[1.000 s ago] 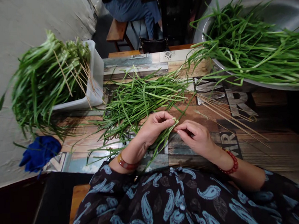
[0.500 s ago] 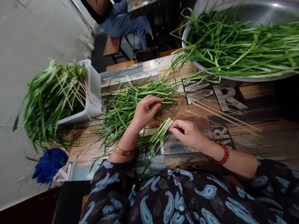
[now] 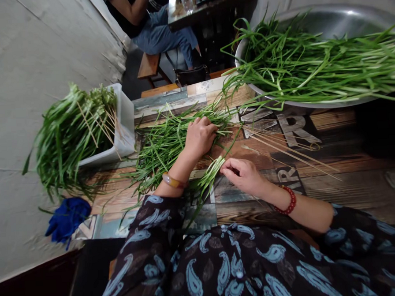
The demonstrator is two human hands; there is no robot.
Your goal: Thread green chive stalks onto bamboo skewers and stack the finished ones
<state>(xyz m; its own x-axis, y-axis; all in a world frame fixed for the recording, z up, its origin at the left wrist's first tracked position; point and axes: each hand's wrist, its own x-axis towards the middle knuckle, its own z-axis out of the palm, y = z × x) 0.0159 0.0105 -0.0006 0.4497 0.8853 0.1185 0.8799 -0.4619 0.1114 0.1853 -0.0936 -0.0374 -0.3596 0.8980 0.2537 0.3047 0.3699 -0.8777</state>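
My left hand (image 3: 201, 136) is bent over the loose pile of garlic chives (image 3: 165, 138), its curled fingers closed among the stalks near their pale ends; the fingertips are partly hidden. Nearer my body, my right hand (image 3: 241, 175) pinches at the white ends of a small bunch of garlic chives (image 3: 209, 176), whose green leaves trail toward me. A thin stick seems to show below that hand, but most of it is hidden. Several bamboo skewers (image 3: 293, 154) lie fanned out on the table right of the pile.
At left, a white plastic bin (image 3: 126, 121) holds skewered chives. A large metal basin (image 3: 339, 19) of long chives stands at back right. A blue glove (image 3: 68, 219) lies at the left edge of the patterned table (image 3: 247, 214). Beyond, a person (image 3: 158, 33) sits by another table.
My left hand has turned palm down and moved slightly up, into the stalks of the pile. My right hand stays at the small bunch. The view has shifted a little.
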